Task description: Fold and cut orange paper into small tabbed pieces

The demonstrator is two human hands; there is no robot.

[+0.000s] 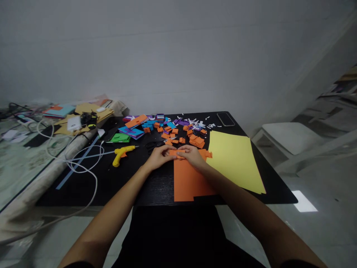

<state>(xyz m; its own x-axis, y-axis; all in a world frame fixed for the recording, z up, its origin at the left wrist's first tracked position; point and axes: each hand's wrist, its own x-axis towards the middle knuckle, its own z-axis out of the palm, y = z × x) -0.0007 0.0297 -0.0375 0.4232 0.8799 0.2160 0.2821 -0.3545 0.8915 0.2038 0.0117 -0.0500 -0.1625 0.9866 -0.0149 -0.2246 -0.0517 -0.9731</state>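
Observation:
Between my two hands is a small strip of orange paper (180,152). My left hand (159,158) pinches its left end, and my right hand (193,156) grips it from the right. Under my right hand and forearm lies a larger orange sheet (185,182) with a notch cut from its near edge. A yellow sheet (234,158) is to the right of it. Just beyond my fingers are scissors with black handles (153,144), partly covered by paper bits. Small folded orange pieces (196,140) are scattered behind my hands.
A yellow glue gun (119,154) with a white cable (96,182) lies left on the black table (156,190). Blue, green (119,137) and purple paper stacks stand at the back. White scraps (199,123) and a phone (225,119) are back right. A white chair (287,137) stands beyond the table.

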